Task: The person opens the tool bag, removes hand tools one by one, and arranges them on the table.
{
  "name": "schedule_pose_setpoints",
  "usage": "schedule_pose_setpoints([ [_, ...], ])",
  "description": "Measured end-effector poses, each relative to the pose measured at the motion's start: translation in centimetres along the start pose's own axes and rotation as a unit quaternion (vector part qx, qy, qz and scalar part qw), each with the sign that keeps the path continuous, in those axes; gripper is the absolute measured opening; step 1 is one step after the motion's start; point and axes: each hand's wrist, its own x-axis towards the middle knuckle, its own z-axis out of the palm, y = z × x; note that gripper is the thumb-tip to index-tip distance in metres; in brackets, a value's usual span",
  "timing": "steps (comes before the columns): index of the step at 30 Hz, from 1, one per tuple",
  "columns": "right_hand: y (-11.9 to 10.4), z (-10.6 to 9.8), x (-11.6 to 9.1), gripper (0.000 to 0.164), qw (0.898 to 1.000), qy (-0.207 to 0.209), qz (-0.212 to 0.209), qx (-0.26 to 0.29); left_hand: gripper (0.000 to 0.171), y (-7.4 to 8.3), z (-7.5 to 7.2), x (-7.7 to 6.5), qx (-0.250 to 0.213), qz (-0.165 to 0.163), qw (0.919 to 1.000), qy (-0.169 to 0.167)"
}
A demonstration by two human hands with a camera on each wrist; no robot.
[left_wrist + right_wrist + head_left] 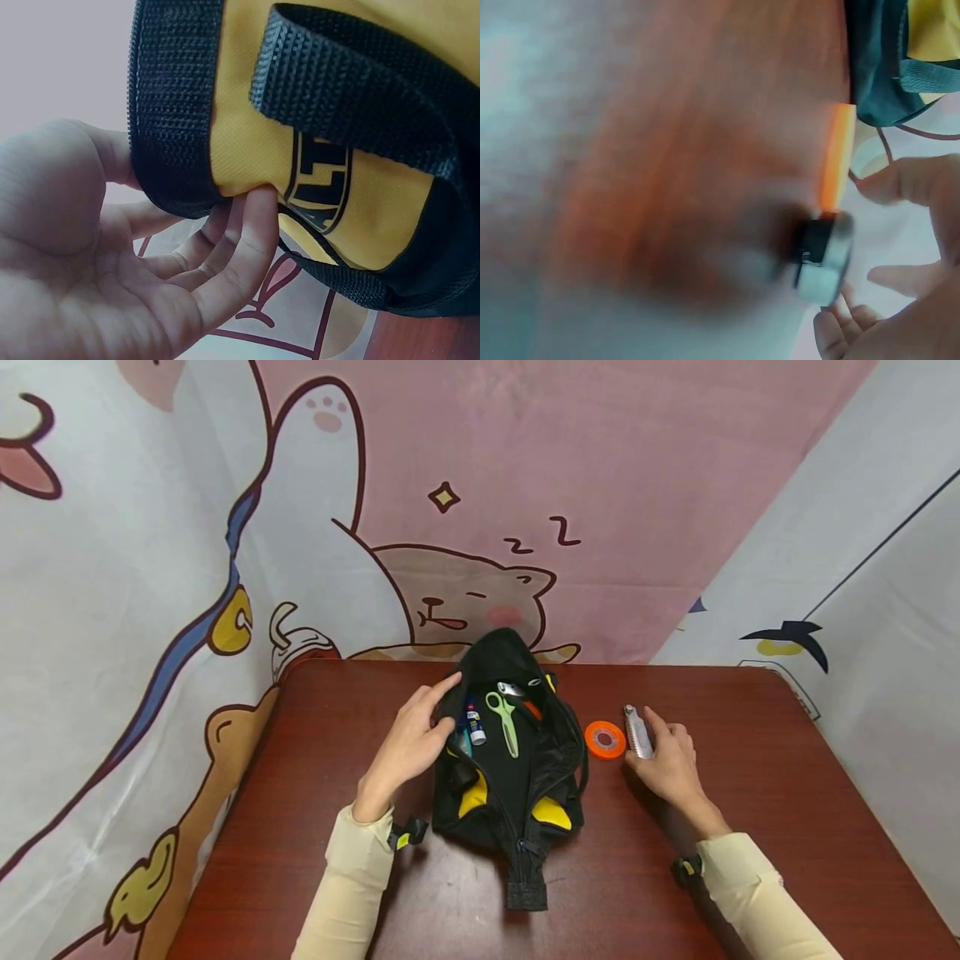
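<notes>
On the red-brown table point(285, 860), a black bag point(501, 793) is pinched at its edge by the left hand point(408, 739); beside orange tape point(613, 750), a silvery tool point(636, 731) is flanked by the spread right hand point(671, 767)

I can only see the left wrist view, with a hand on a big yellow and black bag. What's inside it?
Observer: Green scissors lie inside the open bag, as the head view shows.
Operator: Cool! And what's going on over on the right side?
Observer: The right hand is there, beside a small silver item.
Operator: Ooh, is anything else over there?
Observer: Yes, a round orange thing lies on the table, between the bag and the silver item.
</notes>
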Motion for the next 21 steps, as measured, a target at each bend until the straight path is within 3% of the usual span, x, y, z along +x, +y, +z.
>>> schedule_pose_setpoints([
  [7, -2.2, -0.7, 0.8, 0.083, 0.996, 0.07, -0.036, 0.033, 0.07, 0.0, 0.0, 0.0, 0.0, -0.002, 1.0, -0.002],
  [13, -6.4, -1.7, 1.1, 0.072, 0.981, 0.136, -0.094, 0.101, 0.07, 0.1, 0.0, -0.1, -0.004, -0.001, 1.0, -0.003],
  [21, -13.1, -2.3, 1.2, 0.064, 0.956, 0.127, -0.131, 0.231, 0.07, 0.3, 0.0, 0.0, 0.004, 0.001, 1.0, 0.0],
])
